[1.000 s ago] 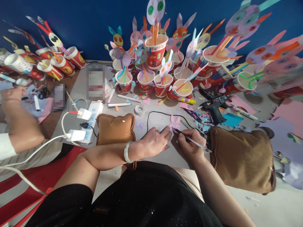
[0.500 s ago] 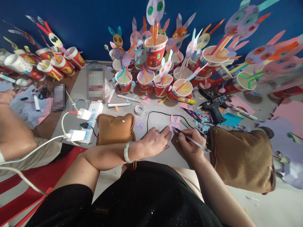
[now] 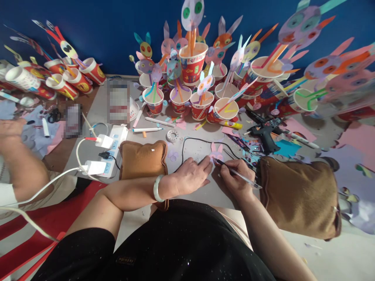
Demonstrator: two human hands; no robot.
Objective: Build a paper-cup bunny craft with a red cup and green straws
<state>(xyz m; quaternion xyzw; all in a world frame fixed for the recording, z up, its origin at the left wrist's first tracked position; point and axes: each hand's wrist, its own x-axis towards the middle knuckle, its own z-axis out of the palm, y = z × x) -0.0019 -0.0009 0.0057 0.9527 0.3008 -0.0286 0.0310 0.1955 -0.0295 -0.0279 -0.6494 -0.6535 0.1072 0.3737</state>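
A small paper rabbit head (image 3: 217, 149) with pink ears lies on the grey table. My left hand (image 3: 190, 176) rests flat with its fingers stretched out, the fingertips at the cut-out's left edge. In my right hand (image 3: 238, 178) is a pen (image 3: 245, 178) with a clear barrel, held in a writing grip. Its dark tip meets the lower part of the rabbit head, where my fingers partly hide the paper. Just left of my left hand sits a brown cushion (image 3: 143, 160); a larger brown cushion (image 3: 299, 195) lies right of my right hand.
Paper cups with rabbit figures (image 3: 202, 103) crowd the back. A black glue gun (image 3: 265, 134) lies among paper scraps on the right. A tape roll (image 3: 172, 135), markers (image 3: 148, 129) and a power strip (image 3: 113, 150) are leftward. Another person's arm (image 3: 25, 168) reaches in at far left.
The other person's arm at the far left has shifted slightly to the right and down. The pen has moved only very slightly on the rabbit head; my left hand stays in place.
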